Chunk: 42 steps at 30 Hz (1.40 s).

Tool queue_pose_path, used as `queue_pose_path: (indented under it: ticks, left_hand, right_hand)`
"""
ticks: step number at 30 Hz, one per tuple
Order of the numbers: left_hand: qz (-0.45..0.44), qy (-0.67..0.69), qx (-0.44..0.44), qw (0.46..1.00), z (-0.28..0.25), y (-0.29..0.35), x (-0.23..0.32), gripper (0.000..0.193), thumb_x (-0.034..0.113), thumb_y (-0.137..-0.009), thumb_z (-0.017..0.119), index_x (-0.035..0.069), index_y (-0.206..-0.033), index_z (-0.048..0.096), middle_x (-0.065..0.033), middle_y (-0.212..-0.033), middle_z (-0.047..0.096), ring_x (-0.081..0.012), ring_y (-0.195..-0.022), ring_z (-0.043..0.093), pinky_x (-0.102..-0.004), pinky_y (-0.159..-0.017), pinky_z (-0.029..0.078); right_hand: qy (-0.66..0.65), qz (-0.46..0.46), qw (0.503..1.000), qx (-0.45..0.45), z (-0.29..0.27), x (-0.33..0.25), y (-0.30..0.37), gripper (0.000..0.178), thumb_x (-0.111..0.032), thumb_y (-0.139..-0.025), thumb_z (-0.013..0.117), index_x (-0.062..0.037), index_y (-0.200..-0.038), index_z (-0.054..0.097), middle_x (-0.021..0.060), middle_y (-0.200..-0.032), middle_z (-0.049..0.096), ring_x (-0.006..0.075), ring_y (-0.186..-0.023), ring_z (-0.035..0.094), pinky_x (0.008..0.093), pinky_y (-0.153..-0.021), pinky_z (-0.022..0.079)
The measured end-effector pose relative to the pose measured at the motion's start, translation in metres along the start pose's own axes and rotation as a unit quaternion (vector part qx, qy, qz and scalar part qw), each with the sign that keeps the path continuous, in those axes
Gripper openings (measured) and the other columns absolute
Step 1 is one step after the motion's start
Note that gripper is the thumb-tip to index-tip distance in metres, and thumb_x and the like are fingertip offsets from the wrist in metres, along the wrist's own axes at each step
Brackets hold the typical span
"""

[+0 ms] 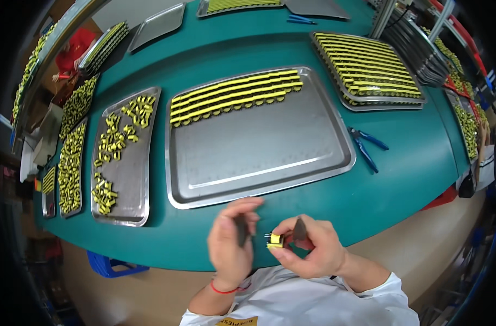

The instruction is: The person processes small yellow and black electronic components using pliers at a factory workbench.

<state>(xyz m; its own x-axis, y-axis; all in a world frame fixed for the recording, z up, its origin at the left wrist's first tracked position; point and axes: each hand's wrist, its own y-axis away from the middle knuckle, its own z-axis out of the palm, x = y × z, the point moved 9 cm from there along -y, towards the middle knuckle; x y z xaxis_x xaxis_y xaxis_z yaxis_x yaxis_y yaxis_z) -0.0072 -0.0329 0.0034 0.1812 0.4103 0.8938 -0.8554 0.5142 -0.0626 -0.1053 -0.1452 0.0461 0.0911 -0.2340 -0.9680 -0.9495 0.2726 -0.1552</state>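
Note:
Above the near edge of the table, my right hand (pixel 320 247) pinches a small yellow and black wound coil part (pixel 276 240) with metal pins pointing left. A dark, pointed patch stands at one of that hand's fingers; it looks like a finger cover. Just left of the part, my left hand (pixel 230 244) is raised with loosely bent fingers and a red cord round its wrist. Another dark patch shows between its thumb and fingers, slightly blurred. Nothing else is visible in this hand. Beyond both hands lies a large metal tray (pixel 259 146) with several rows of yellow parts (pixel 231 95) along its far side.
On the left, a metal tray (pixel 132 187) holds loose yellow parts, with fuller trays (pixel 72 165) beyond it. Blue-handled cutters (pixel 367 146) lie right of the large tray. A stacked tray of rowed parts (pixel 370 65) stands back right. A person in red (pixel 76 49) is far left.

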Motion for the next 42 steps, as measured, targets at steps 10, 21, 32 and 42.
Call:
queue_pose_path:
  ticks: [10,21,32,42]
  left_hand:
    - [-0.049,-0.055,-0.012,0.997,-0.021,0.015,-0.007,0.027,0.015,-0.103,0.048,-0.006,-0.099,0.063,-0.0128,-0.090,0.063,-0.0130,-0.073,0.052,-0.0262,-0.067,0.042]
    - [-0.103,-0.051,-0.003,0.993,-0.021,0.005,-0.013,0.024,0.014,-0.100,0.051,-0.007,-0.096,0.062,-0.0127,-0.087,0.060,-0.0149,-0.072,0.050,-0.0277,-0.065,0.040]
    - [-0.097,-0.047,-0.016,0.994,-0.015,0.001,-0.014,0.018,0.010,-0.098,0.055,-0.006,-0.097,0.063,-0.0106,-0.087,0.061,-0.0128,-0.073,0.051,-0.0268,-0.066,0.041]
    - [-0.041,-0.099,-0.040,0.993,-0.036,0.017,0.012,0.029,0.020,-0.104,0.049,-0.001,-0.087,0.057,-0.0038,-0.085,0.056,-0.0092,-0.073,0.046,-0.0230,-0.066,0.039]
  right_hand:
    - [-0.063,0.081,0.995,0.017,-0.122,0.029,-0.132,0.032,-0.002,-0.085,0.073,-0.0045,-0.108,0.050,0.0046,-0.083,0.063,0.0091,-0.064,0.063,0.0233,-0.051,0.047]
    - [0.548,-0.081,0.832,0.031,-0.127,0.080,-0.186,0.020,-0.023,-0.085,0.073,-0.0084,-0.097,0.069,0.0071,-0.089,0.066,0.0284,-0.079,0.066,0.0409,-0.068,0.053]
    - [0.548,-0.101,0.826,0.089,-0.130,0.078,-0.199,0.020,-0.022,-0.081,0.076,-0.0077,-0.083,0.061,0.0071,-0.081,0.063,0.0297,-0.077,0.065,0.0409,-0.064,0.052]
    - [0.411,-0.005,0.904,0.120,-0.133,0.044,-0.160,0.022,-0.022,-0.095,0.062,0.0001,-0.089,0.061,0.0105,-0.069,0.058,0.0237,-0.066,0.059,0.0366,-0.060,0.045]
